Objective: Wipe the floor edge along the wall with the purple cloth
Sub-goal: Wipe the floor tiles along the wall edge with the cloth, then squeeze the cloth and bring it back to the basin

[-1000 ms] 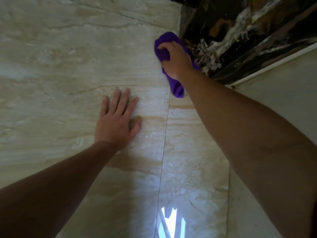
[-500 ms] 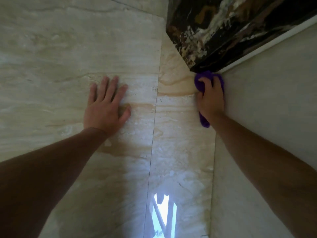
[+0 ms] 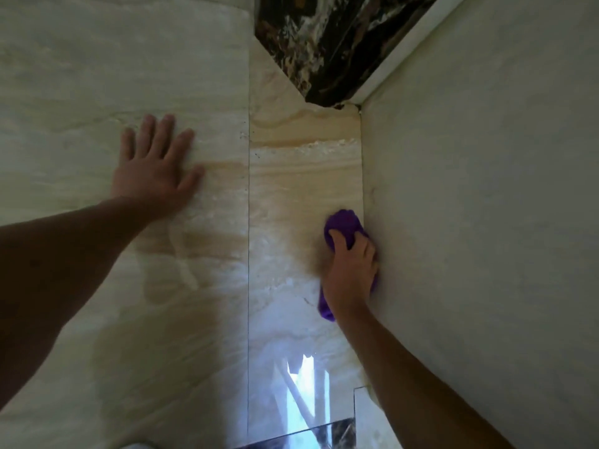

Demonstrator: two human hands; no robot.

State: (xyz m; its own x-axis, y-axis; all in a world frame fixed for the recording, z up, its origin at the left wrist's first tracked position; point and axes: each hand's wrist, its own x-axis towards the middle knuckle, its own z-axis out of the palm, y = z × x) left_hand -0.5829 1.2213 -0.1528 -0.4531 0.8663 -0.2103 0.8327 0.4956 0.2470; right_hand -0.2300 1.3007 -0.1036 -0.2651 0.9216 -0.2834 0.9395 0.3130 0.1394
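My right hand (image 3: pixel 351 270) presses a crumpled purple cloth (image 3: pixel 344 226) onto the beige marble floor (image 3: pixel 301 183), right against the foot of the pale wall (image 3: pixel 486 205). Cloth shows ahead of the fingers and behind the wrist; the middle is hidden under the palm. The floor edge (image 3: pixel 362 163) runs straight away from me along the wall. My left hand (image 3: pixel 155 170) lies flat on the floor to the left, fingers spread, holding nothing.
A dark black-and-gold marble strip (image 3: pixel 327 50) crosses the far corner, bordered by a white trim (image 3: pixel 418 43). A tile joint (image 3: pixel 249 254) runs down the floor's middle. Bright window glare (image 3: pixel 304 390) reflects near me, beside a dark inset (image 3: pixel 337 432).
My right hand has dragged the cloth from beside the dark marble strip back toward me along the wall's foot. The left hand has stayed planted on the floor.
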